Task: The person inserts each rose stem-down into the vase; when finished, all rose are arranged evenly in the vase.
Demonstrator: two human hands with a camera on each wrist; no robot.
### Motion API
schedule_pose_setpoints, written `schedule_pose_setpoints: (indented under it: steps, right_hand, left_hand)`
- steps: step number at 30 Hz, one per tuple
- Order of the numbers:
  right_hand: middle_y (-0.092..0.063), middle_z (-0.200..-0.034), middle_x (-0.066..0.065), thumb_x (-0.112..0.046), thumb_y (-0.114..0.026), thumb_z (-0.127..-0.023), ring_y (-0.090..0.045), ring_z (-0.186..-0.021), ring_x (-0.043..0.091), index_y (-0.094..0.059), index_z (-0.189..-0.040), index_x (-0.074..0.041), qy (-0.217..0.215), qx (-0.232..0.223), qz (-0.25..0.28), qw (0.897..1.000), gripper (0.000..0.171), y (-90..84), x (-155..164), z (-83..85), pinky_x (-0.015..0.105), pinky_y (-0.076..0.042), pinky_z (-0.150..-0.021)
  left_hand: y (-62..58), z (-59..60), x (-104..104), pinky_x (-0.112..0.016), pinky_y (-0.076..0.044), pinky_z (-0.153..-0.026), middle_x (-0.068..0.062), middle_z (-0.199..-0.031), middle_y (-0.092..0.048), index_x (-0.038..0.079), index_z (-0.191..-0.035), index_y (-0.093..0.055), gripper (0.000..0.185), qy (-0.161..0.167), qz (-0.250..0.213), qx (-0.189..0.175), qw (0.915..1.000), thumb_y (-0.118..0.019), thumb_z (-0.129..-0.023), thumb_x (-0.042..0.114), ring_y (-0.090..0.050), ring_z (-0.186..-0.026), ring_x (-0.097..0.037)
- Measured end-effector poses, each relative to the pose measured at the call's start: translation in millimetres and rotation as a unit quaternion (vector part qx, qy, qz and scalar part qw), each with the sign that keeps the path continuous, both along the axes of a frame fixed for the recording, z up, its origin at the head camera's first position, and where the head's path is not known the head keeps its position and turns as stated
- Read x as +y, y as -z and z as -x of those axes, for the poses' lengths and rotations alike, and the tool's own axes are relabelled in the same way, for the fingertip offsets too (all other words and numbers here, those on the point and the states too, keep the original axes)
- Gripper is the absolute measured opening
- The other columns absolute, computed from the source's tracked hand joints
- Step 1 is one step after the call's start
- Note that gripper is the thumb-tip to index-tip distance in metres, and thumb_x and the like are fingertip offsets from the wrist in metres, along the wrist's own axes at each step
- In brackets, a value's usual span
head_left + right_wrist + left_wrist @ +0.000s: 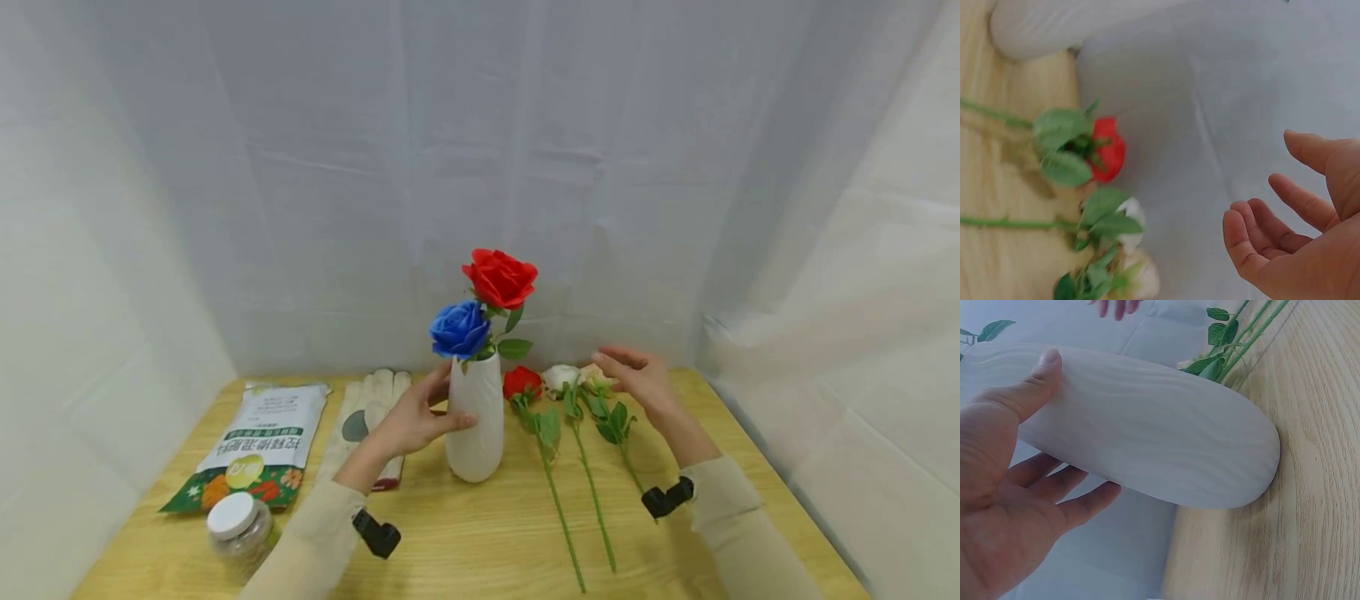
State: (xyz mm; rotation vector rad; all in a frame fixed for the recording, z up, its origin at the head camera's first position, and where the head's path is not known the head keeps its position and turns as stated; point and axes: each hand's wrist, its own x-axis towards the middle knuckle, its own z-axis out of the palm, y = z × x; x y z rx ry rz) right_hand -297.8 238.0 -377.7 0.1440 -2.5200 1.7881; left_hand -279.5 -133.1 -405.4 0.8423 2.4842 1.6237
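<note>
A tall white vase point(476, 421) with a rippled surface stands upright on the table. My left hand point(412, 418) grips it from the left, thumb point(1044, 372) across the front and the other fingers around the far side. In the vase are a blue rose point(459, 330) and, higher up, a red rose point(501, 278) with green leaves. Over the flower heads on the right hovers my right hand point(636, 379), holding nothing, its fingers loosely bent. Beneath and beside it lie a cream rose point(597, 377), a white rose point(560, 377) and another red rose point(1109, 150).
The loose roses' stems point(592, 483) run toward the front edge. Left of the vase are white gloves point(375, 400), a printed fertilizer bag point(262, 437) and a clear jar point(240, 529) with a white lid. White sheeting point(360, 183) encloses the table point(450, 550) at back and sides.
</note>
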Motion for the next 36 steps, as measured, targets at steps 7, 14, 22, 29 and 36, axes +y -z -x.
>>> schedule_pose_setpoints:
  steps: [7,14,22,29,36]
  right_hand:
    - [-0.061,-0.147,0.023,-0.040,-0.067,-0.105,-0.067,-0.097,0.003,-0.056,-0.150,0.001,0.017,-0.015,-0.012,1.000,0.062,31.0,20.7,6.0,0.027,-0.062,-0.086]
    - [-0.075,-0.116,0.007,-0.035,-0.070,-0.104,-0.071,-0.094,0.012,-0.058,-0.147,0.004,0.029,-0.044,-0.012,0.999,0.059,57.8,30.7,3.5,0.041,-0.064,-0.091]
    - [-0.067,-0.136,0.027,-0.025,-0.069,-0.104,-0.074,-0.102,0.021,-0.057,-0.144,0.011,0.030,-0.048,0.000,0.998,0.055,80.7,35.7,0.2,0.043,-0.063,-0.094]
    - [-0.061,-0.142,0.032,-0.018,-0.068,-0.104,-0.072,-0.112,0.034,-0.056,-0.143,0.013,0.032,-0.058,-0.027,0.997,0.051,94.1,39.8,-1.1,0.048,-0.062,-0.096]
    - [-0.061,-0.138,0.035,-0.014,-0.067,-0.103,-0.072,-0.111,0.040,-0.058,-0.140,0.015,0.041,-0.079,-0.062,0.994,0.048,106.1,42.4,0.8,0.043,-0.064,-0.089]
  left_hand:
    - [0.7,0.4,-0.1,-0.058,-0.053,-0.108,-0.021,-0.168,-0.038,0.020,-0.171,-0.017,0.097,0.003,-0.005,0.000,1.0000,-0.079,-0.097,0.020,-0.047,-0.148,-0.046]
    - [0.5,0.6,0.6,-0.059,-0.053,-0.108,-0.020,-0.167,-0.039,0.021,-0.171,-0.019,0.096,0.007,-0.006,0.001,1.0000,-0.079,-0.097,0.020,-0.047,-0.148,-0.046]
    - [-1.1,0.0,0.5,-0.059,-0.052,-0.109,-0.020,-0.168,-0.038,0.021,-0.171,-0.017,0.096,0.005,-0.003,-0.001,1.0000,-0.079,-0.097,0.021,-0.046,-0.148,-0.046]
    - [-1.8,0.4,0.6,-0.058,-0.053,-0.109,-0.020,-0.168,-0.038,0.021,-0.171,-0.017,0.096,0.006,0.000,0.003,1.0000,-0.079,-0.097,0.022,-0.047,-0.148,-0.046]
    - [-0.1,0.5,0.5,-0.059,-0.053,-0.109,-0.020,-0.168,-0.038,0.021,-0.171,-0.017,0.096,0.003,0.001,0.001,1.0000,-0.079,-0.097,0.022,-0.047,-0.148,-0.046]
